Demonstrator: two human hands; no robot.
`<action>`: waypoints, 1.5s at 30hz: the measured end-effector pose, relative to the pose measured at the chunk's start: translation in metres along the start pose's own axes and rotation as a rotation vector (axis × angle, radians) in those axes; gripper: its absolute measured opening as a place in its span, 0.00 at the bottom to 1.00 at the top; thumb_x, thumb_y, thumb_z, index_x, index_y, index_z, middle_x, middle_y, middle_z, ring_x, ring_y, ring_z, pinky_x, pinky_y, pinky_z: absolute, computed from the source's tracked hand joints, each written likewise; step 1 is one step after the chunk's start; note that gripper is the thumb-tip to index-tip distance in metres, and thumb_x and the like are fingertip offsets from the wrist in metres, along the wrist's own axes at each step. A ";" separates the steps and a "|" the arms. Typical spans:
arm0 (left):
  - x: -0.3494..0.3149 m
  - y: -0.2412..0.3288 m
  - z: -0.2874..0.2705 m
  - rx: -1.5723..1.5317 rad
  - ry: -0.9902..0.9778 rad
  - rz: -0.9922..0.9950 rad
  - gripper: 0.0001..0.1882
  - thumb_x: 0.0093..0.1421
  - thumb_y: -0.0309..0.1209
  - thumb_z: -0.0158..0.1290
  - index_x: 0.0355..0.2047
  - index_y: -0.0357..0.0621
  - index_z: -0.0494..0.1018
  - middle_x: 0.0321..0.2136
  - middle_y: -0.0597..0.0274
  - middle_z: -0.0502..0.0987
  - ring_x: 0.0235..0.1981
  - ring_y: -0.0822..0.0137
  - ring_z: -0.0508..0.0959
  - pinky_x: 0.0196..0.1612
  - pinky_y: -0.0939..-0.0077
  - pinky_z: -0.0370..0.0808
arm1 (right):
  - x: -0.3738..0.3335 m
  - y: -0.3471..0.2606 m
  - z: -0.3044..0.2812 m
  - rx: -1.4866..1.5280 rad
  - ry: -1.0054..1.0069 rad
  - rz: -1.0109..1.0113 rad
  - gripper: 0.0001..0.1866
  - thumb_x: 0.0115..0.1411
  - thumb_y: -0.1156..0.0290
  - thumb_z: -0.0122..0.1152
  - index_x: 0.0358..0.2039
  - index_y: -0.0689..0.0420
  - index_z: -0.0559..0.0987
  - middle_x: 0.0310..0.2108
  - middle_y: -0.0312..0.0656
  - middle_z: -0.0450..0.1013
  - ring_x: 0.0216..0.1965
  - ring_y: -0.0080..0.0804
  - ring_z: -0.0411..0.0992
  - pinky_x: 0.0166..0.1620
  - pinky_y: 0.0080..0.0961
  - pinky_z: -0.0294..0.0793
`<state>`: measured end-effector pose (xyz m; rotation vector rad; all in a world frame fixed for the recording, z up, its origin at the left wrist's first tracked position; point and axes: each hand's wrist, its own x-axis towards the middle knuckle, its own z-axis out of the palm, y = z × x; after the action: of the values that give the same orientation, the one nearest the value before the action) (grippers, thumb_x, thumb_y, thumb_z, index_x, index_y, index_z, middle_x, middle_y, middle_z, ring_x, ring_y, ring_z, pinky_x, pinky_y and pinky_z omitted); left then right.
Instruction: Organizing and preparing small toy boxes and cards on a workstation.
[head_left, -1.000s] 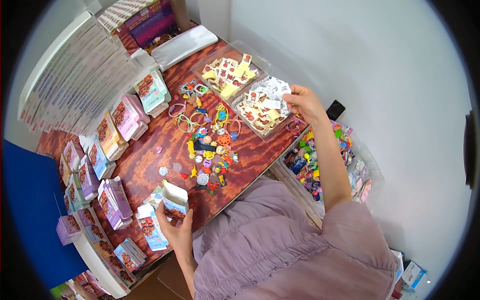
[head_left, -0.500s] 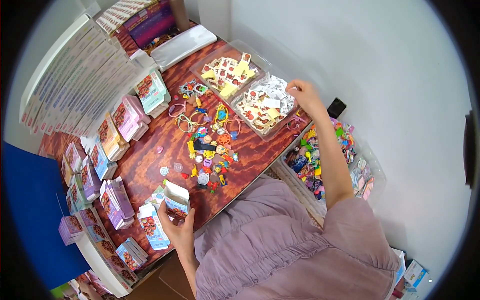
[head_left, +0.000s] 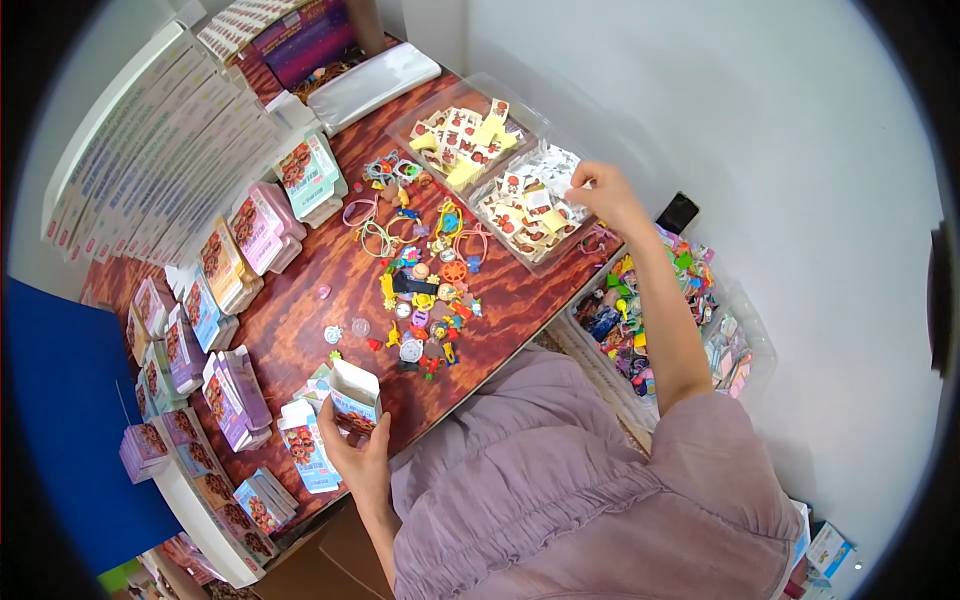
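Note:
My left hand holds a small open printed carton upright above the near edge of the wooden table. My right hand reaches out over a clear tray of small white and red sticker cards, its fingers pinched on one of the cards. A second clear tray with yellow and red cards lies just beyond it. Between my hands a heap of small colourful toys and rings is spread over the middle of the table.
Stacks of flat and folded printed cartons line the table's left side, with long white boxes behind. A clear bin of colourful trinkets sits low on the right by the white wall. A blue panel stands at left.
My right hand has shifted slightly over the sticker tray and now pinches a card. My left hand keeps the carton in about the same spot.

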<state>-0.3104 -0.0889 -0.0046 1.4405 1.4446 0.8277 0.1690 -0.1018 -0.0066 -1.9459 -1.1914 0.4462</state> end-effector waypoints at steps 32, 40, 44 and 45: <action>-0.004 0.004 -0.001 -0.077 -0.028 -0.001 0.39 0.50 0.17 0.64 0.62 0.34 0.60 0.49 0.57 0.67 0.47 0.67 0.72 0.45 0.74 0.78 | 0.006 -0.038 0.005 -0.062 -0.212 -0.011 0.11 0.51 0.73 0.64 0.36 0.60 0.80 0.30 0.40 0.77 0.33 0.32 0.76 0.38 0.30 0.74; -0.008 -0.005 -0.006 -0.099 -0.045 -0.012 0.40 0.51 0.15 0.64 0.63 0.34 0.58 0.53 0.56 0.65 0.51 0.65 0.72 0.49 0.72 0.79 | 0.013 -0.022 0.010 0.022 -0.128 0.090 0.06 0.55 0.73 0.64 0.34 0.57 0.81 0.25 0.36 0.74 0.25 0.21 0.70 0.28 0.21 0.68; -0.009 -0.006 -0.010 -0.096 -0.047 0.001 0.40 0.51 0.15 0.63 0.63 0.33 0.57 0.52 0.56 0.64 0.51 0.64 0.72 0.49 0.72 0.79 | 0.005 -0.026 -0.008 0.440 -0.120 0.361 0.06 0.58 0.74 0.62 0.37 0.57 0.81 0.19 0.30 0.69 0.19 0.13 0.64 0.21 0.15 0.60; -0.008 -0.005 -0.010 -0.080 -0.051 0.005 0.40 0.51 0.15 0.63 0.63 0.33 0.57 0.52 0.56 0.64 0.51 0.65 0.72 0.49 0.72 0.79 | 0.004 -0.027 -0.009 0.438 -0.118 0.361 0.06 0.58 0.74 0.62 0.37 0.57 0.81 0.19 0.30 0.69 0.19 0.13 0.64 0.21 0.15 0.60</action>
<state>-0.3223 -0.0964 -0.0047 1.3960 1.3559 0.8367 0.1615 -0.0961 0.0202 -1.7603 -0.7270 0.9382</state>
